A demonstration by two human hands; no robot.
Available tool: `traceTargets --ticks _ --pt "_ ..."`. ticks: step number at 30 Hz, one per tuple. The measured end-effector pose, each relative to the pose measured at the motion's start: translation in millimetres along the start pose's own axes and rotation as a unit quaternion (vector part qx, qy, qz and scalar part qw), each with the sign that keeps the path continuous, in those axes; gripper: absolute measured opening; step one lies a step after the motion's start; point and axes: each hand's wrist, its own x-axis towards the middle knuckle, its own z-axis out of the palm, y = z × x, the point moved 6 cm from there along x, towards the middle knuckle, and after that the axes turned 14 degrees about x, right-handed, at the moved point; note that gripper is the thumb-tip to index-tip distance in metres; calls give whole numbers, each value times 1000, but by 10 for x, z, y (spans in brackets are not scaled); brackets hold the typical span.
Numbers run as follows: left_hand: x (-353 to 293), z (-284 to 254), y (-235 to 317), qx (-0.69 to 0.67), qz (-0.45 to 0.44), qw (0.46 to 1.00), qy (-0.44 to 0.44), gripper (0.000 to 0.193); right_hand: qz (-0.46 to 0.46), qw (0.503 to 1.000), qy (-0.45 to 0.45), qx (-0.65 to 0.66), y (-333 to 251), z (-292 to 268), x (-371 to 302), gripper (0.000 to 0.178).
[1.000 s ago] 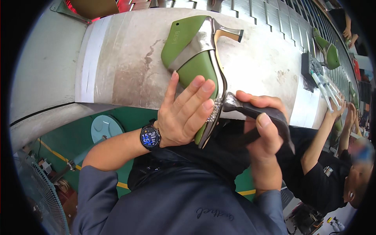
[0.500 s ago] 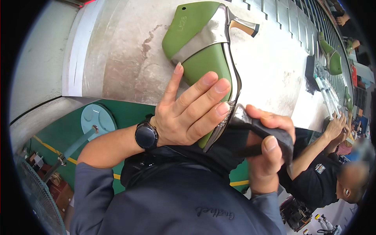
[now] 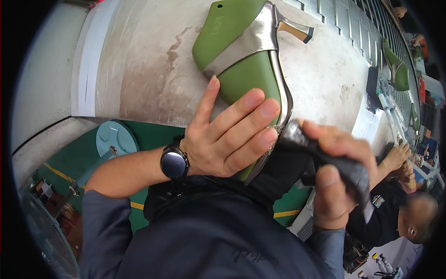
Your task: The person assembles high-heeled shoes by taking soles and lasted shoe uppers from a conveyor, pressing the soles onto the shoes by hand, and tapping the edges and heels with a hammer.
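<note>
So here's where you're at, as far as I can make out. The high-heeled shoe (image 3: 258,35) is lying on its side on the pale bench (image 3: 153,74), heel pointing away from you, toe hanging out past the bench edge near your apron. Your left hand (image 3: 216,139) is laid over the front part, fingers straight and fanned out across the green form (image 3: 248,76) and the sparkly toe band (image 3: 276,131). Your thumb is hidden, so I can't tell whether you're pinching from underneath or just steadying it.

Your right hand (image 3: 341,179) is wrapped round a dark hammer-like tool (image 3: 293,133), fingers clenched on it. It's a bit blurry. The tool's head is right by the sole edge near the toe; touching or just shy of it, can't tell from this angle.

Progress-wise, I'd call the shoe pretty far along: heel (image 3: 297,30) on, metallic strap in place, sparkly band across the toe, sole edge running the full visible length. The green form is inside, so I wouldn't call it finished. How much of the toe edge is done, I can't judge, because your fingers cover part of it. Another similar shoe (image 3: 396,69) sits off to your right.
</note>
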Motion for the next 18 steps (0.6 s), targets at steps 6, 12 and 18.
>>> traceTargets --ticks 6,12,18 --pt "-16 -13 -11 -3 -4 1000 20 48 97 993 28 -67 -86 117 17 41" --pt "3 -31 -11 7 14 1000 21 48 -8 987 -94 -126 -222 333 18 31" --pt "0 27 26 9 2 998 62 49 -31 985 -98 -137 -205 552 -338 34"
